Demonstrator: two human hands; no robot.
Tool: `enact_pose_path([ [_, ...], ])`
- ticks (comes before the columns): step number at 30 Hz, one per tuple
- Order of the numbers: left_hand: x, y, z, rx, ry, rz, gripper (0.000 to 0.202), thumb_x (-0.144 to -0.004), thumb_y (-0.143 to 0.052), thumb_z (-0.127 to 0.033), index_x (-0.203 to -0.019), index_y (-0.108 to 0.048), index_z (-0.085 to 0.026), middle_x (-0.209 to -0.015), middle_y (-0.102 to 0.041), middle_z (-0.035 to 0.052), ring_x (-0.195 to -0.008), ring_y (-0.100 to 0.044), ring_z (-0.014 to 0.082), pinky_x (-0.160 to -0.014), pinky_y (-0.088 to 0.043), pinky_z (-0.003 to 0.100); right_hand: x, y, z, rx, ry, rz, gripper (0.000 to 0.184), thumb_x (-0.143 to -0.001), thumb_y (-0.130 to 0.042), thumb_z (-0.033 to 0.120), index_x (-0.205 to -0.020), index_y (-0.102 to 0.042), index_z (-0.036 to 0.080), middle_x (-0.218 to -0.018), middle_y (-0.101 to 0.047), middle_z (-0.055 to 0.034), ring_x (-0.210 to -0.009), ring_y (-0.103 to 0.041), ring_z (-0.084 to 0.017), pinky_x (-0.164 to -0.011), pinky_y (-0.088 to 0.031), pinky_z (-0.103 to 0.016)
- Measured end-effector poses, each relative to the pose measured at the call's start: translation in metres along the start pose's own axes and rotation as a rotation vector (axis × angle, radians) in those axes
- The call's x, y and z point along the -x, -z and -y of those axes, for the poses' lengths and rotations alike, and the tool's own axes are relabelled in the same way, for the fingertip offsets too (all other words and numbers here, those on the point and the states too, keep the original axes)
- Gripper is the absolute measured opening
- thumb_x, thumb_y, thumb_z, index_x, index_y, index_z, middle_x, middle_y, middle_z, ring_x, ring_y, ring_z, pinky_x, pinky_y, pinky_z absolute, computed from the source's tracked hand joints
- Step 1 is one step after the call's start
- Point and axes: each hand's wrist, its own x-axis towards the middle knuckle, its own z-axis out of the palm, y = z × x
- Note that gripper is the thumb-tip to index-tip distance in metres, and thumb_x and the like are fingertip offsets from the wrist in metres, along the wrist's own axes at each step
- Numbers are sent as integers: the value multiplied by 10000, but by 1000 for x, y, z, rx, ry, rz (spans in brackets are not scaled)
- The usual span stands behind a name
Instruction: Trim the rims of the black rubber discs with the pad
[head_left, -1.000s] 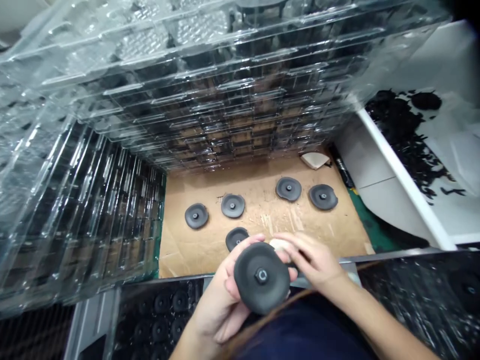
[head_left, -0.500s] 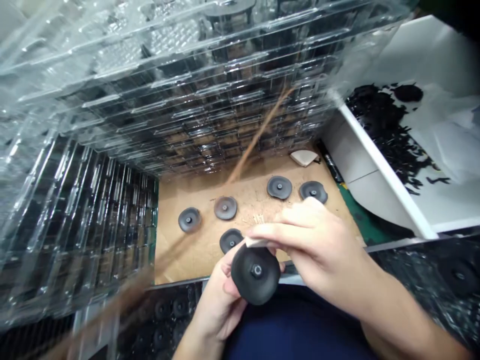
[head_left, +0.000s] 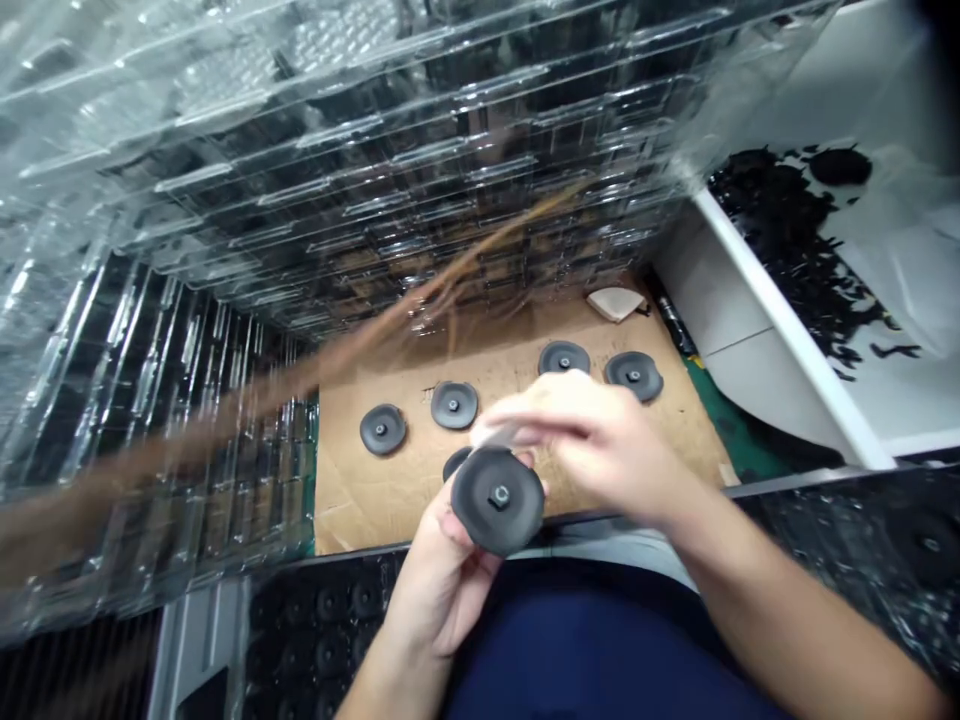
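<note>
My left hand [head_left: 442, 580] is closed round the underside of a black rubber-like disc [head_left: 517, 515] with a small metal piece at its centre. Above its far edge, my right hand [head_left: 607, 440], blurred by motion, pinches a pale pad [head_left: 493, 434] that meets or nearly meets the rim. Behind them on the cardboard [head_left: 360, 510] lie similar discs: a left one [head_left: 383, 446], a middle one [head_left: 454, 421], one [head_left: 553, 352] behind my right hand and a far right one [head_left: 634, 392]. Another disc [head_left: 454, 464] is mostly hidden by the held one.
Stacked clear plastic trays [head_left: 420, 140] wall the far and left sides. A white wedge-shaped pad [head_left: 615, 303] and a black marker [head_left: 670, 318] lie at the back right. Black scraps [head_left: 787, 230] fill part of a white bin [head_left: 787, 330]. Blurred brown strands [head_left: 360, 335] cross the view.
My right hand and the pale pad have shifted slightly left and up along the disc's edge. The held disc has risen a little in view. The brown strands have swung.
</note>
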Motion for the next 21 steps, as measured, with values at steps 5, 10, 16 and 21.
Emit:
enact_pose_path([
  [5, 1, 6, -5, 121, -53, -91, 648, -649, -763, -432, -1231, -581, -214, -1192, -668, 98, -1057, -646, 266, -918, -520, 339, 43, -19, -50, 73, -334, -99, 231, -913, -511, 262, -1039, -701, 226, -998, -729, -35, -874, -673, -187, -765, -519, -322],
  [10, -2, 8, -5, 103, -71, -88, 603, -729, -722, -380, -1272, -551, -181, -1241, -640, 132, -1085, -631, 265, -946, -509, 361, 89, -50, -55, 66, -325, -92, 217, -896, -534, 262, -1009, -714, 221, -903, -744, -41, -793, -682, -182, -749, -523, -334],
  [16, -5, -1, 1, 135, -65, -111, 558, -638, -810, -309, -1156, -634, -195, -1116, -704, 84, -979, -666, 210, -862, -547, 303, 49, -25, -13, 60, -366, -260, 254, -916, -506, 255, -1120, -648, 201, -1122, -689, -59, -971, -657, -187, -770, -542, -289],
  [21, -2, -7, 3, 105, -37, -62, 498, -691, -773, -237, -1168, -629, -251, -1009, -730, 33, -1011, -656, 219, -898, -523, 301, 20, -15, 41, -2, 12, -122, 245, -912, -460, 134, -1077, -641, 128, -943, -714, -60, -811, -643, -166, -772, -521, -308],
])
